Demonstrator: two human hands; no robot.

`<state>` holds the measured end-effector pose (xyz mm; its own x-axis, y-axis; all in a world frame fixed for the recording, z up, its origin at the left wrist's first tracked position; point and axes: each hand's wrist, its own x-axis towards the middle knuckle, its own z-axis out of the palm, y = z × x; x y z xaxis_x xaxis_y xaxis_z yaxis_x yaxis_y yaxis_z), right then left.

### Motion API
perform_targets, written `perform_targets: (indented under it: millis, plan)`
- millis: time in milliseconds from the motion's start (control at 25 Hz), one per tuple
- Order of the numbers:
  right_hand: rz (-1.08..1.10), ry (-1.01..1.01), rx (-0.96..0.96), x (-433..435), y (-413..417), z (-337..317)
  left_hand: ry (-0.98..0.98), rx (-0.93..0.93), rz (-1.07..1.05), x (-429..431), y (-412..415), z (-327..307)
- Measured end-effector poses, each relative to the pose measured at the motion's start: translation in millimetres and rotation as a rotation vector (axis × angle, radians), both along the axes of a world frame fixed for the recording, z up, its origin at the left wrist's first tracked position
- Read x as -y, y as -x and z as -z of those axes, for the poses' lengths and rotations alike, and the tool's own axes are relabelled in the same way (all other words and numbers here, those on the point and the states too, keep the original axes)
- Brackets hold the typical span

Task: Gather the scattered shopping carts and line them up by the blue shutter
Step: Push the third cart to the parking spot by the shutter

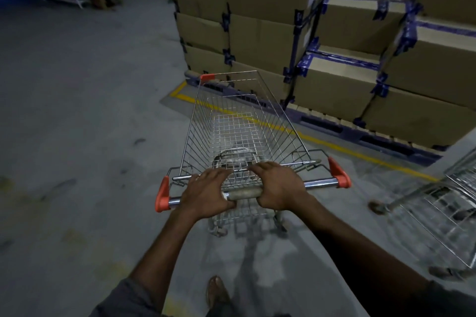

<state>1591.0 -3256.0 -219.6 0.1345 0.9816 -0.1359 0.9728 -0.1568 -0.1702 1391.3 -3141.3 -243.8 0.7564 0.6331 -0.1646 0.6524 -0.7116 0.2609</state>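
Gripping chrome handle bar (320, 184) with left hand (207, 193) and right hand (279, 186) side by side, silver wire shopping cart (231, 121) stretching straight ahead toward stacked brown cardboard boxes (257, 33), second wire cart (438, 213) off right.

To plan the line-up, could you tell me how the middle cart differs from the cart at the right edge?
The left hand and right hand grip the middle cart; nothing touches the right cart. The middle cart shows whole, the right cart cut off and blurred. Both are wire carts.
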Motion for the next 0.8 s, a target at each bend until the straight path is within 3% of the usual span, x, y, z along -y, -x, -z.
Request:
perform_targets:
  millis: [280, 440, 600, 800]
  plan:
    - [-0.098, 0.080, -0.023, -93, 18, -2, -0.012, -0.023, -0.101, -68, 29, 0]
    - [-0.111, 0.027, 0.004, -148, 37, -1, -0.039, -0.020, -0.122, -118, 48, -1]
    - [-0.114, -0.129, 0.161, -192, 60, 13, -0.233, 0.022, -0.103, -161, 67, 1]
    - [-0.007, -0.292, 0.138, -238, 86, 33, -0.464, 0.044, -0.156, -198, 83, 8]
